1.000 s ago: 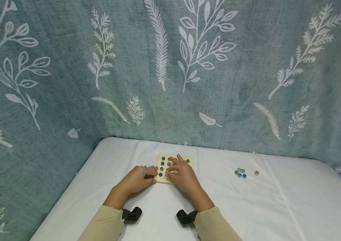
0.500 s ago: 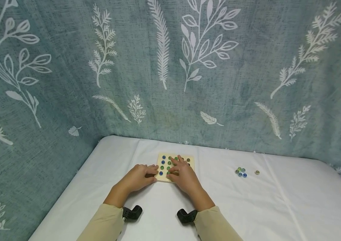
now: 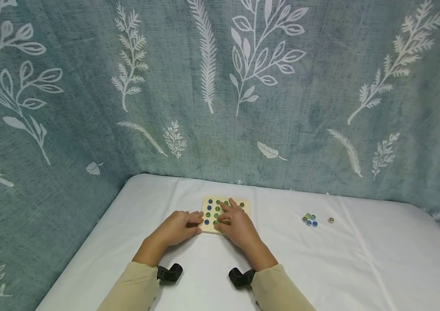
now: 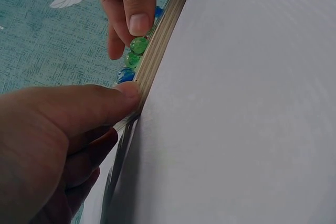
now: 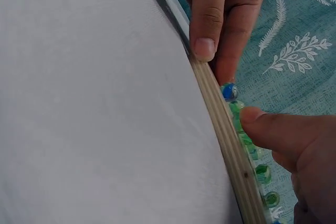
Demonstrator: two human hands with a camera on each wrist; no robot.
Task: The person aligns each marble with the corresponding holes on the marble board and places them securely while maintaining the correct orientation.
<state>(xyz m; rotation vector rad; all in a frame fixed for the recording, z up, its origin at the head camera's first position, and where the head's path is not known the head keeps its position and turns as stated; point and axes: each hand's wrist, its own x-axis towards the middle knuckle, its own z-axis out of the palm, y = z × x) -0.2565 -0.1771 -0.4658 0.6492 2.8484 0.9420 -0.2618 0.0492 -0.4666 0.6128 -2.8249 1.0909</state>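
A pale square wooden board (image 3: 210, 229) lies on the white cloth, with blue, green and darker glass marbles set in rows. My left hand (image 3: 178, 228) holds its left side. In the left wrist view, that hand's thumb (image 4: 118, 100) presses the board's edge near the corner, beside a blue marble (image 4: 126, 74). My right hand (image 3: 239, 224) is over the board and hides part of its right half. Its thumb and finger pinch a green marble (image 3: 215, 223) in the nearest row, next to the blue corner marble (image 3: 206, 222).
Several loose marbles (image 3: 309, 220) lie in a cluster to the right of the board. A single brownish marble (image 3: 331, 220) sits a little farther right. A teal curtain (image 3: 220, 151) with white leaf patterns hangs behind and left of the white-covered table (image 3: 282, 263).
Both hands keep nearly the same places on the board, and the loose marbles have not moved. Only the head view shifts slightly.
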